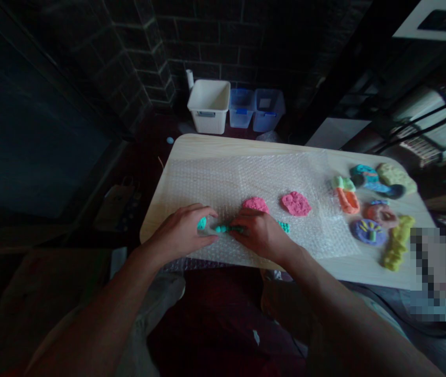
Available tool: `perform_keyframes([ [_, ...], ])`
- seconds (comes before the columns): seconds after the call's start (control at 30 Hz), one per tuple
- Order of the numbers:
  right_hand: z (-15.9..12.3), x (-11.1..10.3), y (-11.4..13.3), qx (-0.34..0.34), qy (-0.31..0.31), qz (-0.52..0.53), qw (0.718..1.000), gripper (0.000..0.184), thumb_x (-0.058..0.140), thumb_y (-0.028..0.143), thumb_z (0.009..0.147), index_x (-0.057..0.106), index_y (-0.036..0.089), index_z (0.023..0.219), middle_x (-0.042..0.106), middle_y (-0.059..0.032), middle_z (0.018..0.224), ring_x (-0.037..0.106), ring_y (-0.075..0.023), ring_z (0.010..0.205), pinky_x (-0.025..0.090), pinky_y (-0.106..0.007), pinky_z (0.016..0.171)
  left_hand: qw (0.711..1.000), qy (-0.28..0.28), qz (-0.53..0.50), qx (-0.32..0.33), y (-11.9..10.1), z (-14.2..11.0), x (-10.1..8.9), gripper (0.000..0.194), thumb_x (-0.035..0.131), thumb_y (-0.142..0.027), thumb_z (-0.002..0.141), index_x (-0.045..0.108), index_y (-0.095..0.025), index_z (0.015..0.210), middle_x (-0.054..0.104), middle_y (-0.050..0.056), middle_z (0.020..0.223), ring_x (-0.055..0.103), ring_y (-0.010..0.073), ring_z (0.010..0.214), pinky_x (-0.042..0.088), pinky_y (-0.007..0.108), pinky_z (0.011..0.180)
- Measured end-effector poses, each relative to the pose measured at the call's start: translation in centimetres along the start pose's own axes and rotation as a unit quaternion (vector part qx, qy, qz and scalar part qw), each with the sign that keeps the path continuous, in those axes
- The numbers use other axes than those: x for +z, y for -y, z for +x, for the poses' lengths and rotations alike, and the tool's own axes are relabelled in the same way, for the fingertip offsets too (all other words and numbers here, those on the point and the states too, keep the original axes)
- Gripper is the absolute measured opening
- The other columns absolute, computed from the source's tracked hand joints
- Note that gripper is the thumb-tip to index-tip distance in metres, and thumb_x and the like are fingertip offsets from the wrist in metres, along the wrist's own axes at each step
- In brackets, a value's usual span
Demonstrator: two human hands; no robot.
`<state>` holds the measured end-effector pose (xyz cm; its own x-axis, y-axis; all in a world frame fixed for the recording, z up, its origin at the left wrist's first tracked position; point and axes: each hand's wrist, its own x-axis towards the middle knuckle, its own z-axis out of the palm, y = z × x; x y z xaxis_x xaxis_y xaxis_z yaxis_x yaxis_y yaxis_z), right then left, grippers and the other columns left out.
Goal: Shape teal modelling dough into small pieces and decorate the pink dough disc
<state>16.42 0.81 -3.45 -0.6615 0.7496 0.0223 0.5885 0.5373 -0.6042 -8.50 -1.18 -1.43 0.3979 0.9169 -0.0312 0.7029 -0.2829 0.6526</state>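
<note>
A thin, beaded teal strip of modelling clay lies on the bubble wrap between my hands. My right hand is closed over the strip's right part, fingertips bunched on it. My left hand is curved with thumb and fingers apart, near the strip's left end. A teal clay lump shows within its curve; I cannot tell whether the hand touches it. Just behind my right hand is a pink clay piece, partly covered. A small bumpy teal piece shows beyond that hand.
A second pink clay piece lies to the right. Several coloured clay shapes, including a purple disc and a yellow strip, sit at the right end of the table. Bins, one a white basket, stand beyond the far edge.
</note>
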Motion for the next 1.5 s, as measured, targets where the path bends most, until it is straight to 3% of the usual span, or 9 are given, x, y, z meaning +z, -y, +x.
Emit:
perform_keyframes([
  [0.13, 0.1, 0.0, 0.0, 0.003, -0.002, -0.005, 1.0, 0.012, 0.069, 0.019, 0.096, 0.08, 0.017, 0.097, 0.071, -0.008, 0.092, 0.066, -0.0216, 0.086, 0.043, -0.033, 0.071, 1.0, 0.007, 0.025, 0.01, 0.8, -0.1, 1.0, 0.013, 0.082, -0.029, 0.087, 0.074, -0.023, 0.094, 0.072, 0.003, 0.095, 0.068, 0.022, 0.088, 0.048, 0.035, 0.077],
  [0.3, 0.1, 0.0, 0.1, -0.003, -0.006, 0.005, 1.0, 0.012, 0.067, 0.017, 0.096, 0.08, 0.016, 0.095, 0.07, -0.0075, 0.09, 0.065, -0.0207, 0.082, 0.043, -0.033, 0.07, 0.999, 0.012, 0.033, 0.015, 0.7, 0.1, 1.4, 0.002, 0.077, -0.021, 0.09, 0.075, -0.023, 0.09, 0.073, 0.003, 0.092, 0.069, 0.0212, 0.086, 0.049, 0.034, 0.077],
  [0.67, 0.1, 0.1, 0.4, -0.005, -0.005, 0.021, 1.0, 0.012, 0.066, 0.015, 0.094, 0.079, 0.015, 0.094, 0.071, -0.0085, 0.091, 0.066, -0.0206, 0.083, 0.044, -0.032, 0.071, 0.999, 0.017, 0.021, 0.032, 0.5, 0.1, 1.7, 0.008, 0.07, -0.016, 0.092, 0.076, -0.021, 0.096, 0.073, 0.005, 0.099, 0.07, 0.0221, 0.093, 0.051, 0.036, 0.083],
  [0.83, 0.0, -0.9, 0.5, 0.004, -0.003, 0.024, 1.0, 0.009, 0.068, 0.014, 0.09, 0.077, 0.016, 0.092, 0.068, -0.0043, 0.081, 0.059, -0.016, 0.069, 0.039, -0.031, 0.063, 0.999, 0.014, 0.032, 0.021, 0.3, 0.0, 1.4, 0.007, 0.072, -0.018, 0.091, 0.076, -0.021, 0.095, 0.074, 0.005, 0.098, 0.071, 0.0227, 0.091, 0.052, 0.036, 0.081],
  [0.97, -0.2, -1.6, 0.3, 0.031, 0.004, 0.043, 0.999, 0.024, 0.065, 0.004, 0.08, 0.078, 0.016, 0.098, 0.073, -0.0033, 0.08, 0.064, -0.0155, 0.067, 0.041, -0.029, 0.062, 0.999, 0.01, 0.035, 0.022, 0.6, 0.1, 1.5, 0.006, 0.073, -0.019, 0.09, 0.077, -0.022, 0.094, 0.075, 0.005, 0.097, 0.072, 0.0228, 0.09, 0.052, 0.036, 0.081],
  [1.17, -0.2, -1.7, 0.3, 0.033, 0.005, 0.047, 0.998, 0.025, 0.065, 0.005, 0.083, 0.079, 0.015, 0.102, 0.077, -0.0056, 0.084, 0.069, -0.0174, 0.072, 0.045, -0.029, 0.065, 0.999, 0.007, 0.029, 0.031, 0.6, 0.1, 1.6, 0.008, 0.072, -0.017, 0.09, 0.077, -0.022, 0.093, 0.075, 0.004, 0.097, 0.071, 0.0221, 0.089, 0.052, 0.036, 0.081],
  [1.4, 0.2, -1.9, 0.2, 0.02, -0.063, 0.034, 0.997, 0.015, 0.065, 0.011, 0.089, 0.077, 0.016, 0.096, 0.072, -0.0067, 0.087, 0.066, -0.0183, 0.074, 0.047, -0.031, 0.07, 0.998, -0.052, 0.021, 0.036, 0.9, 0.7, 1.6, 0.007, 0.073, -0.019, 0.092, 0.077, -0.022, 0.097, 0.074, 0.005, 0.098, 0.071, 0.0214, 0.091, 0.053, 0.035, 0.082],
  [1.5, 0.3, -1.6, -0.2, 0.013, -0.07, 0.02, 0.997, 0.018, 0.063, 0.01, 0.09, 0.077, 0.017, 0.097, 0.07, -0.0063, 0.086, 0.064, -0.018, 0.074, 0.046, -0.031, 0.069, 0.998, -0.046, 0.025, 0.031, 1.4, 1.1, 1.9, 0.008, 0.072, -0.017, 0.092, 0.076, -0.022, 0.096, 0.073, 0.004, 0.098, 0.07, 0.0209, 0.09, 0.053, 0.035, 0.082],
])
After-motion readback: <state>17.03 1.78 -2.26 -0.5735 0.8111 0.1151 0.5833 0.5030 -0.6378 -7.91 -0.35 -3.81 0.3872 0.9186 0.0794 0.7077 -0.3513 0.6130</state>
